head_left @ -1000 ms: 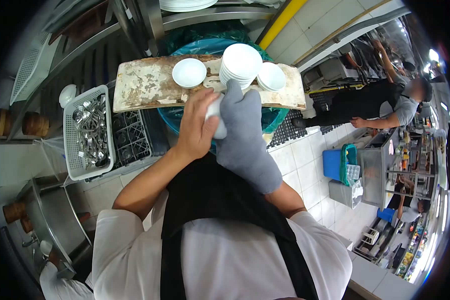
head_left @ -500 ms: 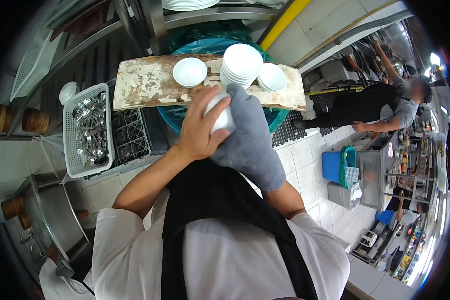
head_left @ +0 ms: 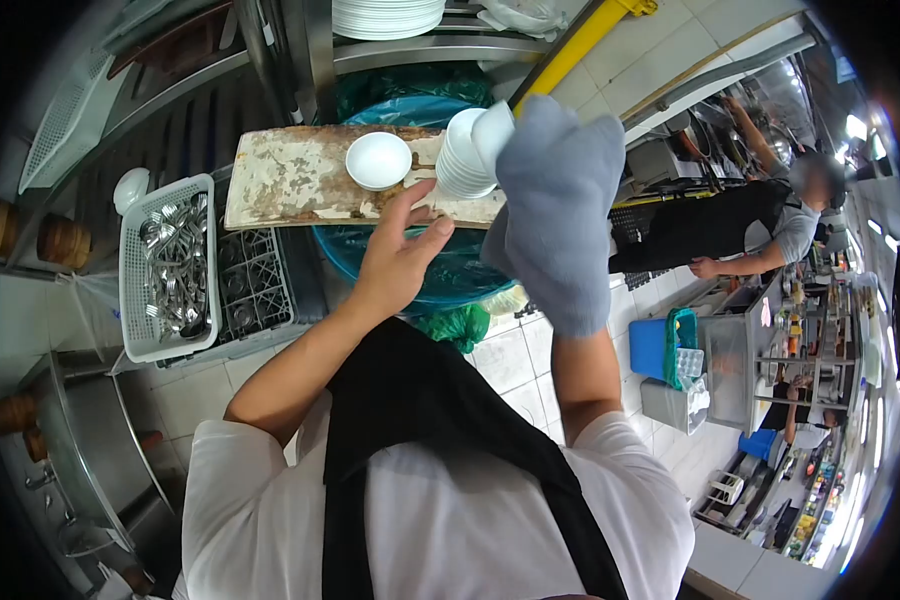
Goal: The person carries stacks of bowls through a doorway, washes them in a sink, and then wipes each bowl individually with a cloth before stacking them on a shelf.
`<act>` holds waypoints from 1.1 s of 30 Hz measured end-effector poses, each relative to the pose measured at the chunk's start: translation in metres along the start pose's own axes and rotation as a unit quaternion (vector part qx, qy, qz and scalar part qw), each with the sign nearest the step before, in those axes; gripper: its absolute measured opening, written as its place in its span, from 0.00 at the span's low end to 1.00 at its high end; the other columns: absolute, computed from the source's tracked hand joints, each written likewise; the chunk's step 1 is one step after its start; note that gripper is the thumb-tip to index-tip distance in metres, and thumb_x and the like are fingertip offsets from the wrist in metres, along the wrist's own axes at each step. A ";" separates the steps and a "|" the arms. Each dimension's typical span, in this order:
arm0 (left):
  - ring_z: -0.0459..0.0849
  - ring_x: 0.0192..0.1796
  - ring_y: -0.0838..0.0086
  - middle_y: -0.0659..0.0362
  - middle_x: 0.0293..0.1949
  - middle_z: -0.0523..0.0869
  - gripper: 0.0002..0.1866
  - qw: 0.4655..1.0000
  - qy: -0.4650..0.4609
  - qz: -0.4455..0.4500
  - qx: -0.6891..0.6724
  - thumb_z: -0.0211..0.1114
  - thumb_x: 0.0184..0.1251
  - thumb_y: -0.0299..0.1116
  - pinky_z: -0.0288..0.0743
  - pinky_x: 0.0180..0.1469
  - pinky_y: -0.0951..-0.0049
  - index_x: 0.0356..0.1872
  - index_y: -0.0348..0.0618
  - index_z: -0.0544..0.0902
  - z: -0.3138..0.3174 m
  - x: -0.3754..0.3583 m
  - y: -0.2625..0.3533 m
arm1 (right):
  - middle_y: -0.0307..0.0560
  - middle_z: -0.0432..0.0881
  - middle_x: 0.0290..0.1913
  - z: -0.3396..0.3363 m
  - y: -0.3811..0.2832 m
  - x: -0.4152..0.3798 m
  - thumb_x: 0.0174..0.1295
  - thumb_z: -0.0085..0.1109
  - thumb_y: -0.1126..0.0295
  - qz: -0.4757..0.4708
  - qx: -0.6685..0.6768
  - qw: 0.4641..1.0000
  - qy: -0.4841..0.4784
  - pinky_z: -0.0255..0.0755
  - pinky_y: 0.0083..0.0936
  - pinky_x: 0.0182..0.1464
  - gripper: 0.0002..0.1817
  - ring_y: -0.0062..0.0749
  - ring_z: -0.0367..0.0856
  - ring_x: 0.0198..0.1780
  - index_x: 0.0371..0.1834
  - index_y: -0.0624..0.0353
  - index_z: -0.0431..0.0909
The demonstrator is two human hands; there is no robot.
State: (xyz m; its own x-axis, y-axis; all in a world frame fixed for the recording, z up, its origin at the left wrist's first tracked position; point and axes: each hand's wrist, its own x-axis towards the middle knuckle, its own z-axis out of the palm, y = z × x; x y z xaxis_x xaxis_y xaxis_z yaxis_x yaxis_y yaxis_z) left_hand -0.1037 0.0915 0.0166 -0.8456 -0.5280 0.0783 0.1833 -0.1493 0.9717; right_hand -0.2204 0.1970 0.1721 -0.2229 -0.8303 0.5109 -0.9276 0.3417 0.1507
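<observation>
A grey cloth (head_left: 560,220) is wrapped over my right hand (head_left: 562,170), hiding its fingers. Through the cloth the hand grips a small white bowl (head_left: 493,133), tilted against the right side of the bowl stack (head_left: 462,165). My left hand (head_left: 398,250) is bare and holds nothing, thumb and fingers apart, just at the front edge of the worn wooden board (head_left: 290,178). Past its fingertips a single white bowl (head_left: 378,160) sits upright on the board. The cloth covers the board's right end.
Left of the board, a white basket (head_left: 128,270) holds metal cutlery (head_left: 180,265), beside a dark rack (head_left: 255,285). Under the board stands a blue bin (head_left: 335,255) lined with green plastic. White plates (head_left: 388,18) are stacked on the shelf above. A co-worker (head_left: 710,215) stands at right.
My right hand has moved up and right with the cloth and bowl, to the stack. The left hand has let go of that bowl and stays lower, fingers apart.
</observation>
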 end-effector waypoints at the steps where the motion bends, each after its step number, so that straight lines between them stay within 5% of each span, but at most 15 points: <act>1: 0.70 0.68 0.60 0.51 0.66 0.67 0.31 1.000 -0.003 0.002 0.000 0.65 0.71 0.39 0.75 0.61 0.67 0.70 0.39 0.65 -0.005 0.001 -0.005 | 0.49 0.71 0.34 0.007 0.007 0.008 0.42 0.62 0.77 -0.029 -0.036 0.999 -0.007 0.66 0.34 0.41 0.14 0.44 0.72 0.39 0.36 0.59 0.77; 8: 0.73 0.67 0.60 0.51 0.65 0.73 0.25 0.964 0.063 0.044 0.253 0.65 0.69 0.36 0.71 0.64 0.59 0.63 0.37 0.73 -0.043 0.003 -0.017 | 0.48 0.73 0.34 0.081 0.037 0.013 0.51 0.60 0.76 -0.094 -0.025 0.994 -0.051 0.66 0.34 0.41 0.10 0.39 0.73 0.38 0.37 0.59 0.74; 10: 0.76 0.61 0.52 0.45 0.61 0.76 0.24 0.907 0.089 0.151 0.382 0.67 0.64 0.34 0.70 0.63 0.61 0.59 0.36 0.75 -0.059 0.012 -0.033 | 0.47 0.73 0.34 0.082 0.035 0.005 0.53 0.59 0.75 -0.095 -0.011 0.992 -0.086 0.67 0.33 0.41 0.09 0.38 0.73 0.38 0.38 0.60 0.74; 14: 0.76 0.61 0.50 0.44 0.57 0.80 0.22 0.841 0.073 0.204 0.495 0.67 0.62 0.33 0.68 0.64 0.56 0.56 0.34 0.77 -0.080 0.037 -0.049 | 0.46 0.74 0.35 0.085 0.036 -0.001 0.58 0.58 0.74 -0.083 0.047 0.990 -0.101 0.67 0.33 0.41 0.07 0.35 0.74 0.38 0.39 0.60 0.73; 15: 0.76 0.61 0.50 0.44 0.57 0.80 0.22 0.839 0.071 0.206 0.498 0.67 0.62 0.33 0.68 0.64 0.56 0.56 0.34 0.77 -0.085 0.045 -0.053 | 0.46 0.74 0.35 0.086 0.037 -0.001 0.60 0.58 0.74 -0.068 0.082 0.990 -0.097 0.67 0.33 0.41 0.07 0.34 0.74 0.38 0.39 0.60 0.72; 17: 0.79 0.56 0.53 0.46 0.50 0.84 0.17 0.732 0.015 0.257 0.630 0.65 0.59 0.29 0.67 0.65 0.55 0.49 0.37 0.81 -0.092 0.059 -0.057 | 0.45 0.75 0.35 0.090 0.039 0.003 0.62 0.57 0.74 -0.001 0.222 0.972 -0.078 0.67 0.33 0.41 0.06 0.32 0.74 0.38 0.39 0.61 0.72; 20: 0.82 0.50 0.55 0.50 0.40 0.86 0.10 0.677 -0.082 0.207 0.702 0.62 0.57 0.26 0.66 0.65 0.53 0.40 0.39 0.84 -0.103 0.078 -0.064 | 0.44 0.75 0.34 0.079 0.036 0.008 0.64 0.56 0.72 0.166 0.522 0.836 0.026 0.68 0.32 0.42 0.06 0.31 0.75 0.37 0.40 0.60 0.72; 27: 0.84 0.45 0.56 0.51 0.35 0.86 0.08 0.662 -0.143 0.217 0.703 0.58 0.58 0.24 0.70 0.61 0.56 0.36 0.40 0.85 -0.107 0.091 -0.055 | 0.39 0.76 0.26 -0.035 -0.022 -0.016 0.63 0.58 0.64 0.304 0.656 0.594 0.353 0.71 0.27 0.49 0.09 0.34 0.78 0.36 0.43 0.53 0.75; 29: 0.84 0.42 0.54 0.50 0.35 0.86 0.07 0.747 -0.083 0.183 0.633 0.59 0.63 0.27 0.74 0.54 0.58 0.37 0.40 0.85 -0.094 0.081 -0.041 | 0.38 0.76 0.30 -0.042 -0.022 -0.035 0.61 0.59 0.64 0.305 0.647 0.612 0.338 0.71 0.27 0.50 0.10 0.33 0.77 0.39 0.44 0.51 0.75; 30: 0.84 0.42 0.54 0.50 0.35 0.86 0.07 0.746 -0.095 0.179 0.635 0.59 0.63 0.27 0.74 0.54 0.58 0.37 0.40 0.85 -0.088 0.071 -0.032 | 0.37 0.76 0.32 -0.042 -0.024 -0.048 0.60 0.60 0.65 0.316 0.630 0.634 0.319 0.71 0.27 0.50 0.10 0.32 0.77 0.41 0.44 0.49 0.76; 32: 0.84 0.39 0.58 0.52 0.37 0.87 0.09 0.903 0.006 0.000 0.430 0.59 0.70 0.32 0.76 0.46 0.63 0.39 0.37 0.83 -0.076 0.047 -0.015 | 0.36 0.76 0.36 -0.037 -0.020 -0.068 0.58 0.61 0.66 0.332 0.556 0.722 0.243 0.71 0.27 0.50 0.12 0.31 0.77 0.44 0.45 0.47 0.76; 33: 0.84 0.39 0.58 0.52 0.37 0.87 0.09 0.901 -0.007 -0.008 0.435 0.59 0.70 0.32 0.76 0.46 0.63 0.39 0.37 0.83 -0.073 0.034 -0.020 | 0.35 0.76 0.38 -0.031 -0.021 -0.080 0.57 0.61 0.66 0.330 0.490 0.786 0.184 0.71 0.27 0.51 0.13 0.31 0.77 0.46 0.46 0.46 0.76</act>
State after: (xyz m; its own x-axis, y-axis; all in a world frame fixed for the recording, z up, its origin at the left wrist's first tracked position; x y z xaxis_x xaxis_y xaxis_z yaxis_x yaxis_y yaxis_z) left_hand -0.0995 0.0161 -0.0165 -0.8516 -0.5206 0.0606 -0.2852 0.5574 0.7797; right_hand -0.1736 0.2705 0.1543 -0.8180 -0.3697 0.4407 -0.4714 -0.0080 -0.8819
